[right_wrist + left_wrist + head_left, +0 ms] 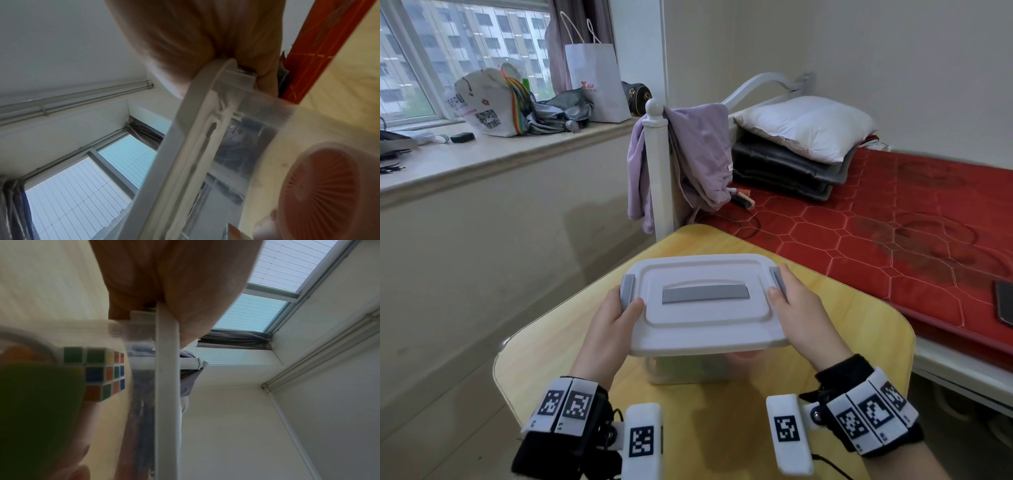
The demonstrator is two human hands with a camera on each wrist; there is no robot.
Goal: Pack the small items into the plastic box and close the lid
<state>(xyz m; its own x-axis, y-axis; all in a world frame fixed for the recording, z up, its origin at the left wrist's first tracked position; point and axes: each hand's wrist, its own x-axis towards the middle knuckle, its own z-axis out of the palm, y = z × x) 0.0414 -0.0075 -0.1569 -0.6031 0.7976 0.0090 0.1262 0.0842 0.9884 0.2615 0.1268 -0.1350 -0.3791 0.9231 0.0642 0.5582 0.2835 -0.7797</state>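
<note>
Plastic box stands on the yellow table near its front edge, lid seated on top. Left hand grips the lid's left end, thumb on top beside the grey latch. Right hand grips the right end likewise. Inside: puzzle cube, small fan.
</note>
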